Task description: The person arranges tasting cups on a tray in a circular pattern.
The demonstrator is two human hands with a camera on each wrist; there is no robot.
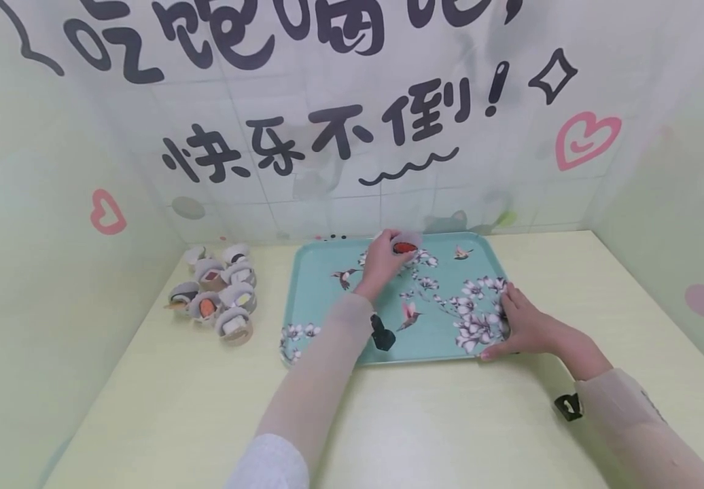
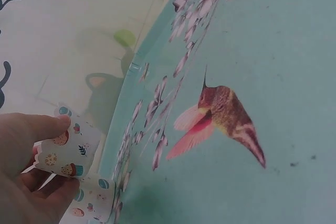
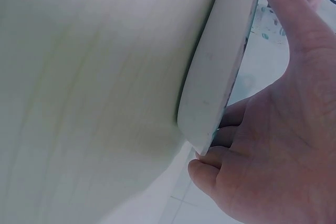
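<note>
My left hand [image 1: 382, 258] is over the far part of a blue-green tray [image 1: 327, 299] printed with flowers and hummingbirds. It pinches a paper baking cup [image 1: 414, 239] with red contents showing inside. In the left wrist view, thumb and fingers hold the cup [image 2: 79, 148] by its sides, and a similarly printed cup [image 2: 94, 200] shows close below it. My right hand [image 1: 532, 326] holds the tray's near right corner, thumb at the front edge and fingers along the right side. The right wrist view shows the fingers bent at the tray's rim [image 3: 218, 77].
Several paper cups [image 1: 208, 309] with differing contents stand in a cluster on the table [image 1: 162, 394], left of the tray. A printed curtain or wall [image 1: 327, 197] rises behind the table's far edge, with pale side walls [image 1: 22, 305] at left and right.
</note>
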